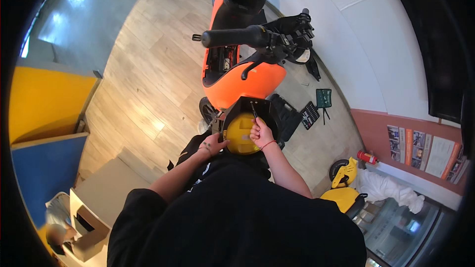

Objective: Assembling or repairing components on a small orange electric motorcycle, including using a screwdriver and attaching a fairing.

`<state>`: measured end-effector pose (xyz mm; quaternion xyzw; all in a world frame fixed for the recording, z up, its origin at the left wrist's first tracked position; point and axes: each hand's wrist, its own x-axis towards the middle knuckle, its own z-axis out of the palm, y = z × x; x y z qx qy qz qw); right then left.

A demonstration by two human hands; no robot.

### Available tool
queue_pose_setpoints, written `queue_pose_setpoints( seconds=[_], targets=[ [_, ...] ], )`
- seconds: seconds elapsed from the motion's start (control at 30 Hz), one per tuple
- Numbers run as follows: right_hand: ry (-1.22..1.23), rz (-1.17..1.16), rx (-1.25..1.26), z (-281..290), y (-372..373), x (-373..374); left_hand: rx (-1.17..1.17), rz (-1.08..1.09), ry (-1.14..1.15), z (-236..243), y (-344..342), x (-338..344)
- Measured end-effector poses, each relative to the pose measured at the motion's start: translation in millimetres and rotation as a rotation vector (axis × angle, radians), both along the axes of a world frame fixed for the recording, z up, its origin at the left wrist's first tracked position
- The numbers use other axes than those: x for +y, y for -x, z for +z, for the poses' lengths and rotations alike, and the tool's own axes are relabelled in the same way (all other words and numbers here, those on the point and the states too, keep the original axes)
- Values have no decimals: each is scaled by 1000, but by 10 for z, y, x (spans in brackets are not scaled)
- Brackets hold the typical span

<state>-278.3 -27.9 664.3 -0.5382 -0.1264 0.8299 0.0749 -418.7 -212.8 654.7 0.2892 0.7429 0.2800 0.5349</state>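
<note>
In front of my body is a black open box with a round yellow inside [242, 133], just short of an orange scooter [242, 84]. My left hand [212, 145] grips the box's left edge, its thumb over the rim and the other fingers partly hidden. A slim dark tool, like a screwdriver [254, 109], is pinched in my right hand [261, 133] above the box. Its tip points at the far inner wall, near small light dots; whether it touches there I cannot tell.
Right of the box lie an open black case [287, 117], a bit set [310, 115] and a green pouch [323, 98] on the floor. The handlebar grip [232, 37] juts left. A red extinguisher [367, 157] and yellow scooter parts [341, 199] are at right. A person [57, 235] sits lower left.
</note>
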Motion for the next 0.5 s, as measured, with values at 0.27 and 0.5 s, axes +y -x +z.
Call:
queue_pose_setpoints(
  seconds=[0.27,0.5],
  targets=[
    [9,-37,-59,16,-23,6,-78,36,-75,59,-19,-37],
    [-51,-93,12,19,-35,-32,-10,-28,-130,-121,2,-26]
  ],
)
